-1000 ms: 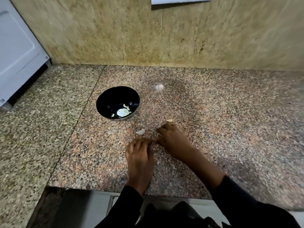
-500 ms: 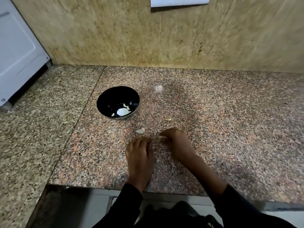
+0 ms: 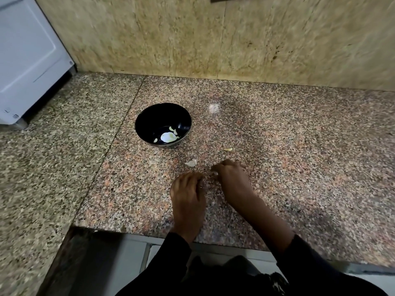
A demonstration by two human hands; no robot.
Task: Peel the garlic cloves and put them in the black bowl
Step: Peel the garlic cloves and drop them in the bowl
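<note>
Countertop [image 3: 299, 157]: garlic clove [image 3: 215, 173] in right grip [image 3: 232, 178]

Speckled granite bench [image 3: 299, 146] w/ a seam running front to back – greyer slab on left. Beige stone wall [image 3: 277, 39] behind, white appliance [image 3: 25, 56] at far left. Pale floor [image 3: 102, 268] below bench edge.
</note>
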